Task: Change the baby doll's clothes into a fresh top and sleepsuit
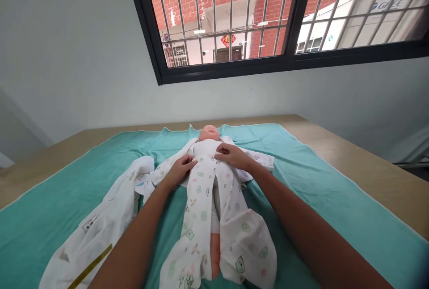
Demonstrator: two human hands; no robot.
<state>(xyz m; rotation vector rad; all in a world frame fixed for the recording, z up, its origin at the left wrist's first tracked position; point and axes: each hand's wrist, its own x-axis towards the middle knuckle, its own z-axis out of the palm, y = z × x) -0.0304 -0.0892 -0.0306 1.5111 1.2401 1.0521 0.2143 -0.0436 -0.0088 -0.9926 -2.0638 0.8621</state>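
Note:
A baby doll (209,133) lies on its back, head at the far end, in a white top. White baby trousers (200,190) with green and pink animal prints lie over its lower body, the legs spread toward me. My left hand (181,169) is closed at the left side of the waist, its fingertips on the cloth. On the right of the waist, my right hand (233,156) has its fingers curled and pinching the trousers' upper edge. A bare doll leg (215,253) shows between the trouser legs.
A teal sheet (311,199) covers much of the wooden table (338,155). Left of the doll lies a crumpled white cloth garment (110,204), with a yellow-brown strip (90,267) across it. Beyond the table are a wall and a barred window (224,67).

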